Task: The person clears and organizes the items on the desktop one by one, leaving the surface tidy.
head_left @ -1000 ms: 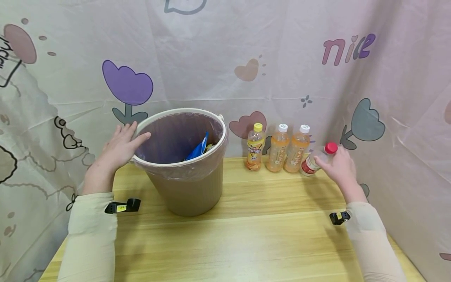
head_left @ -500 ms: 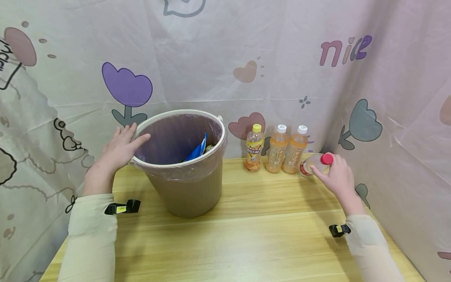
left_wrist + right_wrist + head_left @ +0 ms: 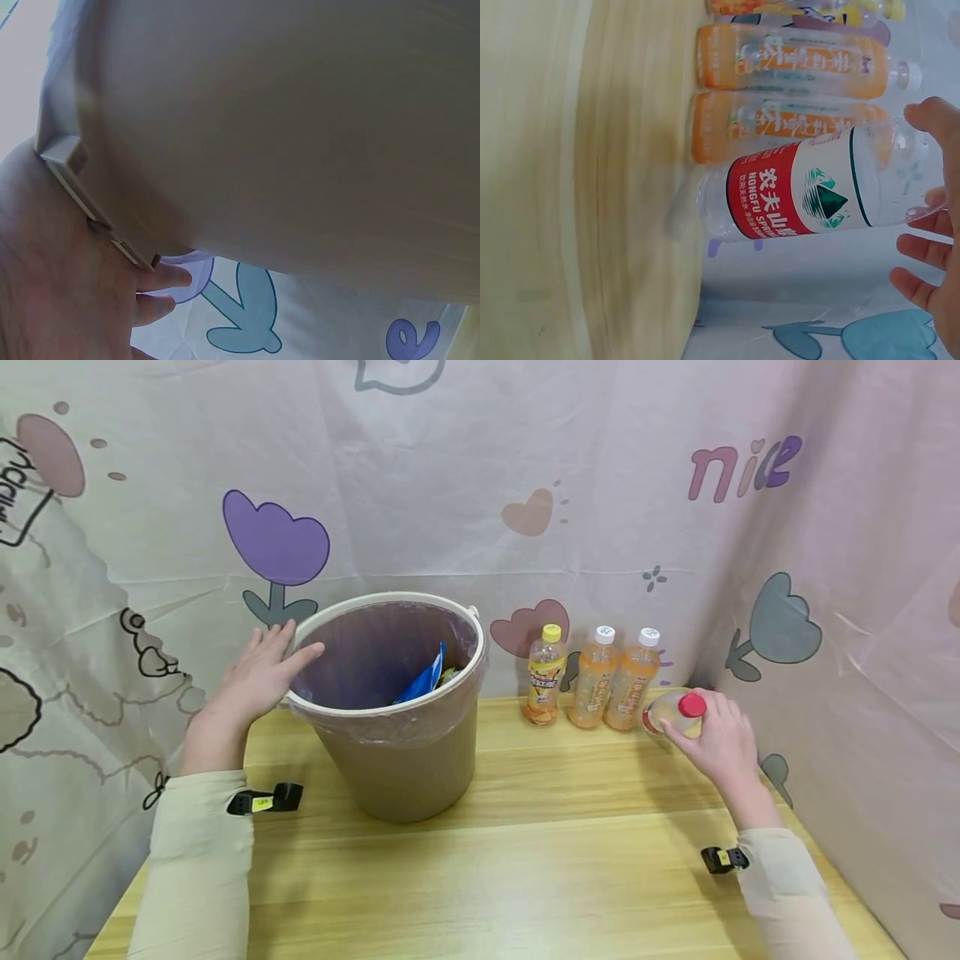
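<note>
With fingers spread and fairly straight, my left hand (image 3: 258, 681) rests on the left rim of a brown-grey trash bin (image 3: 405, 772) lined with a clear bag. The left wrist view shows the palm against the rim, beside the bin's wall (image 3: 300, 135). At the right, my right hand (image 3: 722, 735) grips a clear plastic water bottle (image 3: 667, 708) around its upper part, just below the red cap (image 3: 692, 704). The bottle tilts, its cap toward me. A red and white label (image 3: 802, 191) faces the right wrist camera. Its base is close over the wooden table.
Left of the water bottle stand two orange-labelled bottles with white caps (image 3: 594, 681) and a yellow-capped drink bottle (image 3: 545, 677). A blue wrapper (image 3: 423, 681) lies inside the bin. A printed curtain (image 3: 420, 527) hangs behind the wooden table (image 3: 525, 860).
The water bottle has tipped further, its red cap coming down toward me as my right hand lowers slightly. My left hand stays on the bin's rim.
</note>
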{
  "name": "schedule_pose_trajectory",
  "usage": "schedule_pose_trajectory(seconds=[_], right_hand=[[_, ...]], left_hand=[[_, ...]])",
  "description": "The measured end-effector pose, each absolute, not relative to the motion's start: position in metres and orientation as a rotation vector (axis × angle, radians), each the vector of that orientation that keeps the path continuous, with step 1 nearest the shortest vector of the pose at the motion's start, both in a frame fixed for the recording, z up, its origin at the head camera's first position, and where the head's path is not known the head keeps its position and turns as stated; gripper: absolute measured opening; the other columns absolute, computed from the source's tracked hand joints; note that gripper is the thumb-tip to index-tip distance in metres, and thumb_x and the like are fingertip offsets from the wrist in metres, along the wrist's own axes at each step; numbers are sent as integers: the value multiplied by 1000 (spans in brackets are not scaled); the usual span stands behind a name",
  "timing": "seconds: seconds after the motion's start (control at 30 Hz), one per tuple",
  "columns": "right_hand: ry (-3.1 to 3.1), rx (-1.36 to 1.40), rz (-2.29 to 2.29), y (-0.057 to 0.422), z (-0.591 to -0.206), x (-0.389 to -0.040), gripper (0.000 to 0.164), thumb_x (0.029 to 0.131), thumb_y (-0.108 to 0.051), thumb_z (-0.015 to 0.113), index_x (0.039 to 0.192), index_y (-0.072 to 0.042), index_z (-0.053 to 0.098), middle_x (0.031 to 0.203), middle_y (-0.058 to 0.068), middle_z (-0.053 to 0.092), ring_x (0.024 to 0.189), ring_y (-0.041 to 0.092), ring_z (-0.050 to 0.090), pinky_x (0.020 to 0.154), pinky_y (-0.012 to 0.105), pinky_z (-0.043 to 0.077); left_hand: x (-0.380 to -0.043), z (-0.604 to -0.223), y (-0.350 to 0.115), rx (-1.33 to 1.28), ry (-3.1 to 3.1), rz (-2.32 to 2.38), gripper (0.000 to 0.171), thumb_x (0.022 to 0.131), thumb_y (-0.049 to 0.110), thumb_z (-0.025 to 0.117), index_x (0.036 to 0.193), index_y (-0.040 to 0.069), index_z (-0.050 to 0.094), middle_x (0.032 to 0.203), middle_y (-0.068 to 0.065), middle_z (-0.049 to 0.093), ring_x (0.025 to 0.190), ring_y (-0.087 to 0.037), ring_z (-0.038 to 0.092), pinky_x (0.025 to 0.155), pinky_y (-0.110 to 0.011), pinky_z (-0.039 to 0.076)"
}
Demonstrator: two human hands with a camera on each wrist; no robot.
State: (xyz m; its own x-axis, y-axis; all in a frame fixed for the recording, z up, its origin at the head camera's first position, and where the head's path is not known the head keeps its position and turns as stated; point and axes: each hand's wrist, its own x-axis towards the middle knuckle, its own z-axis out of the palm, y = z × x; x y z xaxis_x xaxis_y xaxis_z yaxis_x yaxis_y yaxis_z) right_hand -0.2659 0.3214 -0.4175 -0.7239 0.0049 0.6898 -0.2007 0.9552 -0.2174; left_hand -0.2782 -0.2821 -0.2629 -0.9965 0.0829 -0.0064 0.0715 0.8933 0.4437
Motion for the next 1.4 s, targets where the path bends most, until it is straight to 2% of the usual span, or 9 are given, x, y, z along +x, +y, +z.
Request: schedule_pose_trajectory(seconds=[0.4, 0.7, 0.9, 1.07, 1.17, 1.4], right_hand=[[-2339, 163, 258, 313, -402, -251, 68, 69, -39, 76, 117, 5, 56, 107, 25, 61, 95, 45, 55, 67, 59, 43], [-2305, 182, 230, 310, -390, -240, 69, 68, -44, 76, 110, 8, 58, 100, 25, 63, 90, 45, 56, 64, 57, 42], [-2265, 220, 230, 303, -382, -234, 70, 75, -56, 66, 109, 5, 59, 97, 24, 63, 89, 44, 57, 63, 57, 42], [-2201, 279, 236, 294, -376, -231, 80, 83, -71, 49, 109, 4, 60, 97, 23, 64, 87, 44, 57, 61, 58, 41], [-2158, 312, 234, 288, -373, -229, 84, 85, -75, 43, 108, 4, 60, 97, 23, 64, 86, 44, 57, 61, 59, 42], [-2099, 398, 240, 272, -366, -226, 84, 87, -75, 42, 107, 4, 61, 96, 22, 65, 86, 42, 59, 63, 58, 44]], left_hand=[[-279, -262, -281, 128, 3045, 698, 87, 97, 68, 20, 156, 10, -8, 160, -24, -14, 146, -44, -22, 109, -77, -1], [-282, -263, -282, 122, 3049, 690, 86, 97, 67, 21, 156, 9, -7, 159, -26, -13, 146, -46, -20, 109, -77, 0], [-281, -263, -282, 125, 3043, 705, 86, 97, 66, 21, 156, 9, -7, 159, -26, -13, 146, -45, -21, 109, -77, -1], [-280, -262, -282, 126, 3043, 712, 86, 97, 66, 21, 156, 9, -7, 159, -25, -14, 146, -45, -21, 109, -76, -1], [-280, -262, -282, 125, 3043, 715, 86, 98, 66, 21, 156, 9, -7, 159, -25, -13, 146, -45, -21, 109, -76, -1], [-280, -263, -282, 125, 3047, 711, 86, 97, 67, 21, 156, 9, -7, 160, -25, -13, 146, -45, -21, 108, -78, 0]])
